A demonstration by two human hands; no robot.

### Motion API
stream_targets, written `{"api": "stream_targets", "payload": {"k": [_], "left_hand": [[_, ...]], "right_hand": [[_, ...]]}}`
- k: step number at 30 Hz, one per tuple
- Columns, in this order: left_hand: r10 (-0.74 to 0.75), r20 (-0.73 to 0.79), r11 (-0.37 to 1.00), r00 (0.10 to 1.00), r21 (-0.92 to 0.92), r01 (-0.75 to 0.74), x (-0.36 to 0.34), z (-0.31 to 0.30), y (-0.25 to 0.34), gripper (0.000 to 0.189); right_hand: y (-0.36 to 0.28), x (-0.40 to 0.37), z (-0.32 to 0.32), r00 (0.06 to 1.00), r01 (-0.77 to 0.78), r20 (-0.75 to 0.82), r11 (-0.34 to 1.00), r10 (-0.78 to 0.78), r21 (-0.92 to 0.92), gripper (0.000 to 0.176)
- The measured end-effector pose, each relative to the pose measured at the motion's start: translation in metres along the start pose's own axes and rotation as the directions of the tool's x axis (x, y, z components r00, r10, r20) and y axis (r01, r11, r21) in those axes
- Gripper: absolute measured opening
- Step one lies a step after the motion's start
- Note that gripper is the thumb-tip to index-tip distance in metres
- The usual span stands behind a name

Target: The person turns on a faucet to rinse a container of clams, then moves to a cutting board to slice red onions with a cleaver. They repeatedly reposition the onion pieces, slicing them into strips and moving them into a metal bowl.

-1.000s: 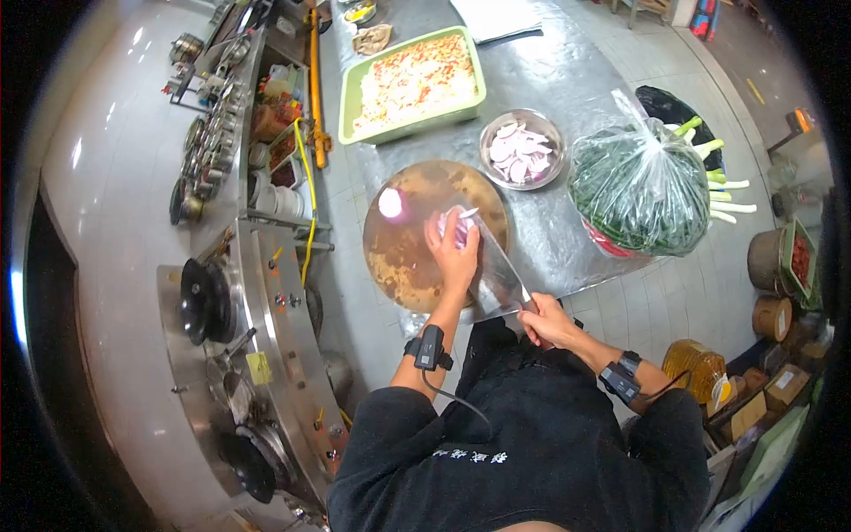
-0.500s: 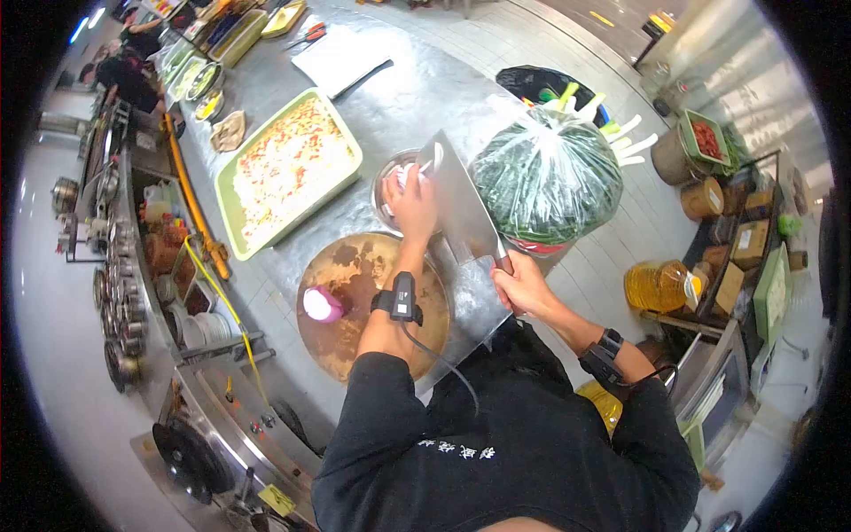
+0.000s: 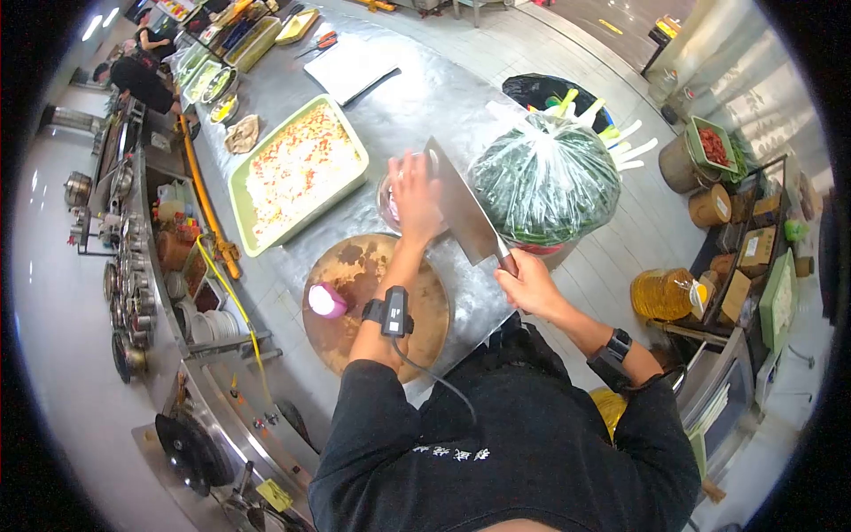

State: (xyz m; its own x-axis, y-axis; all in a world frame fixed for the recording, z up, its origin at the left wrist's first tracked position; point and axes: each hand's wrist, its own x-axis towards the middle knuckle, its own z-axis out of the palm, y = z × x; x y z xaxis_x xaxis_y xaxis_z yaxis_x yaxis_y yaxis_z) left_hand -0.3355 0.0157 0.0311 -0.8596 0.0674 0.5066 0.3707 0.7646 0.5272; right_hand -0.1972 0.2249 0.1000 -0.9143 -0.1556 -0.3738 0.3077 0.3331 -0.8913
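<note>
My right hand (image 3: 529,282) is closed around the wooden handle of a broad cleaver (image 3: 466,210), held up with its blade slanting away over the metal table. Over a round metal bowl (image 3: 384,206) my left hand (image 3: 413,199) has its fingers stretched out, slightly smeared by motion. It hides most of the bowl, where only a bit of purple and white shows. On the round wooden chopping board (image 3: 417,310), beneath my left forearm, lies a cut red onion (image 3: 326,301) with its white face showing.
A green tray (image 3: 362,167) of chopped white and red food stands left of the bowl. A plastic bag of leafy greens (image 3: 545,182) sits right of the cleaver. White sheets (image 3: 352,69) and scissors (image 3: 323,41) lie farther back. People (image 3: 142,84) are at far left.
My left hand has spread its fingers over the bowl; the pale purple pieces at its fingertips no longer show there. The cleaver has turned slightly, still in my right hand. The view has shifted slightly.
</note>
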Motion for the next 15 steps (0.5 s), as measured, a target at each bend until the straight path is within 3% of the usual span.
{"api": "stream_targets", "payload": {"k": [2,3,5,7,10,11,14,15], "left_hand": [[0.06,0.192,0.994,0.98,0.08,-0.076,0.006,-0.012,0.015,0.053],[0.034,0.204,0.999,0.978,0.032,-0.042,0.001,-0.008,0.012,0.057],[-0.052,0.231,0.989,0.972,0.145,0.018,-0.009,-0.003,0.003,0.057],[-0.126,0.26,0.948,0.957,0.316,0.039,-0.031,-0.003,-0.01,0.054],[-0.162,0.153,0.96,0.975,0.252,0.12,-0.048,-0.015,-0.013,0.045],[-0.096,-0.053,0.988,0.994,0.118,0.102,-0.052,-0.012,-0.015,0.037],[-0.043,-0.187,0.99,0.981,0.125,0.067,-0.055,-0.033,-0.004,0.033],[-0.153,-0.302,0.965,0.941,0.157,0.208,-0.065,-0.023,-0.023,0.03]], "right_hand": [[0.0,0.001,0.0,0.998,-0.029,0.053,0.998,0.026,0.064,0.018],[-0.001,0.001,0.001,0.998,-0.033,0.055,0.993,0.026,0.116,0.017],[-0.003,-0.001,0.0,0.997,-0.047,0.064,0.975,0.033,0.217,0.015],[-0.012,-0.007,-0.006,1.0,-0.004,0.016,0.978,0.001,0.207,0.01],[-0.01,-0.004,-0.015,0.999,0.054,-0.01,0.984,-0.053,0.169,0.008],[-0.008,-0.004,-0.016,0.998,0.065,0.005,0.984,-0.067,0.168,0.008],[-0.001,-0.002,-0.015,0.992,0.044,0.109,0.979,-0.066,0.199,0.01],[0.002,0.0,-0.011,0.987,0.023,0.15,0.982,-0.052,0.19,0.012]]}}
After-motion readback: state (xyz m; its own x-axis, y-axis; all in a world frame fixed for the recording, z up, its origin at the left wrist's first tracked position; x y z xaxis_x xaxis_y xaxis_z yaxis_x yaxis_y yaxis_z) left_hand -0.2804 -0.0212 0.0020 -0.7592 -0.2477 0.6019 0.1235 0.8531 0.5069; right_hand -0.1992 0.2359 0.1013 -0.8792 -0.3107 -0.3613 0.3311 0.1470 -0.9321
